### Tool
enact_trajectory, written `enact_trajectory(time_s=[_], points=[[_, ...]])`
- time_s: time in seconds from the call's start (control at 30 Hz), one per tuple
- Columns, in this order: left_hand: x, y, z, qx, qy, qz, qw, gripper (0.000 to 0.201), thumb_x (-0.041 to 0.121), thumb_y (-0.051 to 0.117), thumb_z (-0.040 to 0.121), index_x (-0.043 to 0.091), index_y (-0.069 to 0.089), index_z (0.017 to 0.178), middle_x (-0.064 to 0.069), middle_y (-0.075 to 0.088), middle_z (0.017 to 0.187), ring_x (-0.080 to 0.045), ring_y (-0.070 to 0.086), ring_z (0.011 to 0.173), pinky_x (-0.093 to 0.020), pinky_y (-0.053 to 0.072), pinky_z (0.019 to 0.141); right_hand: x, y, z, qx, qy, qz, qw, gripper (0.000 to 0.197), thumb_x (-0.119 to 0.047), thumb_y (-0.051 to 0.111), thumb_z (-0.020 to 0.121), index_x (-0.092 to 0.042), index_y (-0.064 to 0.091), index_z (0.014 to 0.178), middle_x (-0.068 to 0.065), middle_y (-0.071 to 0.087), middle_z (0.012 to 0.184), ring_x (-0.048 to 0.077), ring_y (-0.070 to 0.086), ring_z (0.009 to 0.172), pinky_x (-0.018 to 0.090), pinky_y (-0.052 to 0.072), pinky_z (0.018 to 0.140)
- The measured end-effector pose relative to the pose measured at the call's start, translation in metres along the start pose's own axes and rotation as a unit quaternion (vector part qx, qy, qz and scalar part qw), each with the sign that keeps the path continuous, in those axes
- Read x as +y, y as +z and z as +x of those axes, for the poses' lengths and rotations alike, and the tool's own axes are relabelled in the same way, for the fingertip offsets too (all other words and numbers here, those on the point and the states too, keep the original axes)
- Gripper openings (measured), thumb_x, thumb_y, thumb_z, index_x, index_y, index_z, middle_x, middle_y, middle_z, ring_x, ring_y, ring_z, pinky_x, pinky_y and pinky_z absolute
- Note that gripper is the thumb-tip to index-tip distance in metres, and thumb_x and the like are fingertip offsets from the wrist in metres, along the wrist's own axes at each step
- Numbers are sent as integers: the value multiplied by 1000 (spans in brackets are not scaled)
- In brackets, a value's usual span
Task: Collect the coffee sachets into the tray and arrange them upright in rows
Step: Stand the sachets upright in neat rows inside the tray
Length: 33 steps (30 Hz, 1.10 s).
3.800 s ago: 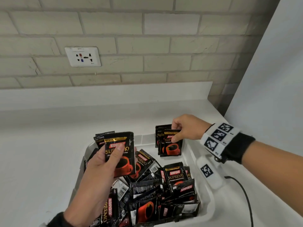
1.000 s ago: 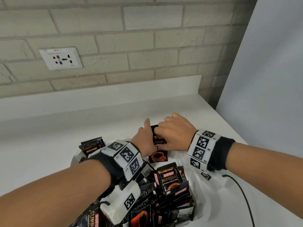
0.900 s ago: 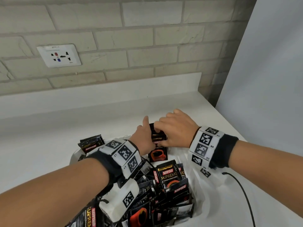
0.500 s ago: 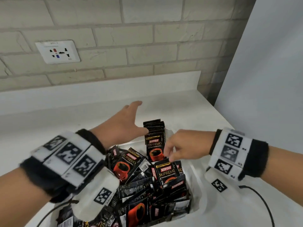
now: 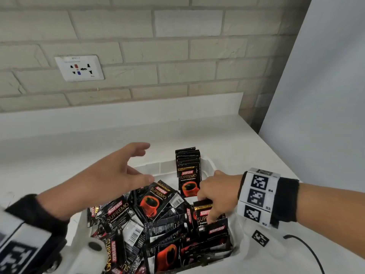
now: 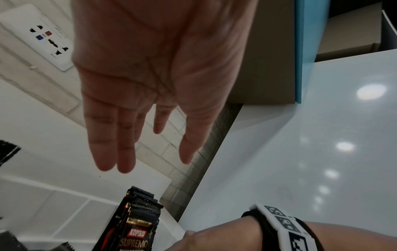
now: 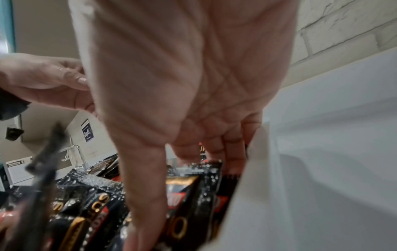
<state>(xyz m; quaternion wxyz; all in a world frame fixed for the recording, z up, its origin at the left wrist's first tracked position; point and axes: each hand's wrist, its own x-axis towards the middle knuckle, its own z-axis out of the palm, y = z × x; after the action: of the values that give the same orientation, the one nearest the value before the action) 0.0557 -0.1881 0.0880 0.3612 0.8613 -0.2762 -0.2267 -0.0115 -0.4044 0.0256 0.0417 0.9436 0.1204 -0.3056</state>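
Observation:
A white tray [image 5: 167, 168] on the counter holds a loose pile of black Kopiko coffee sachets [image 5: 156, 220]. A short row of upright sachets [image 5: 188, 173] stands against the tray's far wall, also in the left wrist view [image 6: 137, 225]. My left hand [image 5: 147, 163] hovers above the tray's back left, fingers spread and holding nothing [image 6: 150, 161]. My right hand [image 5: 209, 211] reaches into the pile's right side. Its thumb lies on the front of one sachet [image 7: 189, 200] and its fingers go behind it, beside the tray's right wall [image 7: 268, 186].
A wall socket [image 5: 79, 68] sits in the brick wall behind the white counter [image 5: 88, 151]. A tall white panel [image 5: 320, 95] bounds the right side. A black cable [image 5: 308, 248] trails on the counter to the right of the tray.
Both hands have left the upright row at the back. My left hand rose and opened toward the left. My right hand dropped to the pile's right side and pinched a sachet.

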Motion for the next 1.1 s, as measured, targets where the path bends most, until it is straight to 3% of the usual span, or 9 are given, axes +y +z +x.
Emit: enact_trajectory(time_s=[0.17,0.23,0.3,0.4,0.5,0.57,0.7,0.9,1.1], points=[[-7,8,-8,-11,-15,-24,1000,57,46,76,65,59,40,107,31,50,119,2,65,90,-32,48,93,-3,2,-4,10,-14,60,998,25,-33,60,87,-15,44,90,-6,41,70,15,41,75,31,30,94],[-7,11,-11,-17,-13,-28,999,61,48,77,61,58,41,108,30,49,121,3,65,89,-31,47,93,-2,2,-6,19,-15,110,994,23,-30,63,86,-14,48,94,-9,40,68,13,43,75,21,35,77],[-7,14,-13,-25,-13,-30,999,63,52,80,57,59,42,107,31,51,122,5,64,88,-34,45,97,-1,1,-10,31,-17,167,985,28,-27,67,83,-17,50,103,-11,43,75,8,43,70,14,32,59],[-12,21,-15,-17,-10,-31,999,73,76,71,33,69,45,101,39,54,112,5,65,89,-44,35,107,5,-4,-14,59,-7,268,962,44,-23,72,78,-20,47,113,-5,52,106,9,48,86,13,40,63],[-11,29,-17,-8,-4,-67,998,49,49,74,65,56,49,106,27,60,113,2,66,85,-35,42,101,15,-15,-21,106,-4,356,928,39,-22,76,73,-29,46,98,-5,57,102,11,56,86,29,48,84],[-11,35,-16,-2,5,-100,995,40,27,70,80,48,50,108,19,62,113,-2,66,85,-20,47,86,21,-24,-27,156,-8,406,900,36,-18,76,73,-32,47,89,-9,61,91,4,58,77,27,49,81],[-9,45,-14,12,13,-166,986,48,42,76,70,44,51,111,20,66,107,-3,67,89,-26,53,85,25,-38,-35,232,-30,484,843,32,-8,75,73,-25,53,87,-5,65,82,4,62,66,18,51,67],[-1,64,-7,-28,-11,-325,945,58,34,69,60,31,50,115,-2,69,104,-10,70,88,-25,58,70,7,-39,-36,214,-79,571,789,31,0,72,73,-19,54,90,-1,66,81,16,66,70,47,54,77],[-4,72,-9,-30,-30,-463,886,50,14,65,65,11,56,114,-13,73,93,-23,72,73,-29,57,50,-8,-36,-33,263,-71,620,736,35,0,72,72,-18,48,89,8,66,84,14,65,61,23,53,48]])
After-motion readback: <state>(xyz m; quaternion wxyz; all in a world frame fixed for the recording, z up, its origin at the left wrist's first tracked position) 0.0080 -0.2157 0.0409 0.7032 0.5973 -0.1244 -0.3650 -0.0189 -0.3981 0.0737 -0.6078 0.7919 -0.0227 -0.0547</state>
